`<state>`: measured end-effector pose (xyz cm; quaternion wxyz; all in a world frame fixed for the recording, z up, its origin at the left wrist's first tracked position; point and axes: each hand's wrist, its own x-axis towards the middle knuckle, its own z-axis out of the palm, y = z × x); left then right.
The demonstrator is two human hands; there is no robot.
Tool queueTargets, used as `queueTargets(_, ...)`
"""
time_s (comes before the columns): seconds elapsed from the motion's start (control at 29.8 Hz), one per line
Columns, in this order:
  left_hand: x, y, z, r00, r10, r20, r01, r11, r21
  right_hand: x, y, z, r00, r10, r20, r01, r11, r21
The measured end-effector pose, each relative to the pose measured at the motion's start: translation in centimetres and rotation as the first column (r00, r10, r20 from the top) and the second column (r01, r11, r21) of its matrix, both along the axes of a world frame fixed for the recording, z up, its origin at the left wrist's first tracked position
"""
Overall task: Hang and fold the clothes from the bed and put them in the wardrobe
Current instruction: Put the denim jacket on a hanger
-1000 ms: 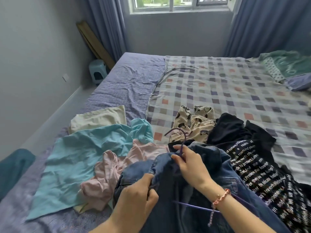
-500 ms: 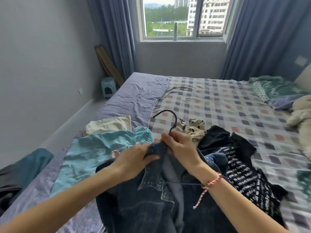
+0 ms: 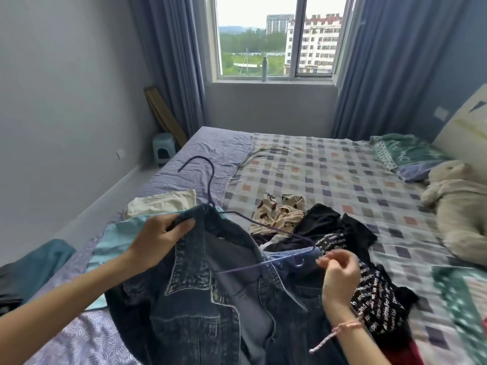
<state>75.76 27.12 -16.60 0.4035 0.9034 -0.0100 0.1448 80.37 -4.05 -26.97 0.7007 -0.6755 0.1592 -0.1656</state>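
Hanging: dark blue denim jacket [image 3: 200, 299], on bed [image 3: 329, 175], seemingly half on thin purple wire hanger [image 3: 209, 189].
Left grip [image 3: 158, 241]: clamps collar.
Right grip [image 3: 340, 272]: curled, hold unclear; just right of hanger's bare end, nearer.

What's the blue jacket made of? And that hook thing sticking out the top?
The jacket looks like denim: dark blue, heavy cloth with faded patches and pale stitched seams. The hanger seems to be thin wire with a purplish, matte coating, maybe plastic; I cannot tell for sure.
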Motion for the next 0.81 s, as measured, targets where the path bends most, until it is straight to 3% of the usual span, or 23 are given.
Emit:
queueTargets(0.03,-0.1,0.3,0.3,1.0,0.029,0.006,-0.029,0.999,-0.022,-1.3,0.9,-0.8,0.993,-0.05,0.108,0.064,0.989,-0.135)
queueTargets(0.1,-0.4,0.5,0.9,0.997,0.07,0.027,-0.069,0.997,-0.029,-3.9,3.7,-3.1,0.954,0.181,0.238,-0.059,0.893,-0.445)
queueTargets(0.17,-0.7,0.3,1.4,0.997,0.068,0.023,-0.067,0.997,-0.049,-4.9,6.4,-4.9,0.916,0.331,0.227,-0.092,0.724,-0.684)
queueTargets(0.24,-1.3,-0.3,1.7,0.999,0.037,-0.005,-0.037,0.996,-0.076,-4.5,8.0,-5.3,0.932,0.307,0.192,-0.039,0.614,-0.789)
queueTargets(0.37,-1.8,-0.5,2.5,1.0,0.003,0.003,-0.003,0.989,-0.146,-4.8,9.8,-4.4,0.907,0.268,0.324,0.085,0.638,-0.766)
queueTargets(0.47,-2.1,-0.4,2.5,1.0,-0.029,0.012,0.03,0.985,-0.167,-4.9,9.6,-5.0,0.94,0.226,0.256,0.051,0.648,-0.76)
queueTargets(0.54,-2.3,-0.3,2.5,0.997,-0.08,0.007,0.08,0.981,-0.177,-3.2,8.6,-4.6,0.966,0.17,0.196,-0.026,0.814,-0.58)
queueTargets(0.6,-2.4,0.2,2.6,0.987,-0.16,0.004,0.159,0.981,-0.107,-1.3,6.5,-3.3,0.957,0.261,0.124,-0.206,0.917,-0.342)
queueTargets(0.64,-2.4,0.5,2.6,0.982,-0.187,0.012,0.187,0.982,-0.025,-0.5,5.1,-2.3,0.927,0.366,0.085,-0.322,0.89,-0.322)
queueTargets(0.71,-2.0,1.4,2.1,0.979,-0.202,0.04,0.191,0.963,0.188,1.3,2.5,-0.1,0.817,0.576,-0.032,-0.537,0.74,-0.404)
queueTargets(0.81,-0.9,1.3,1.0,0.986,-0.167,0.014,0.147,0.901,0.408,3.3,-0.6,2.8,0.778,0.596,-0.198,-0.579,0.558,-0.595)
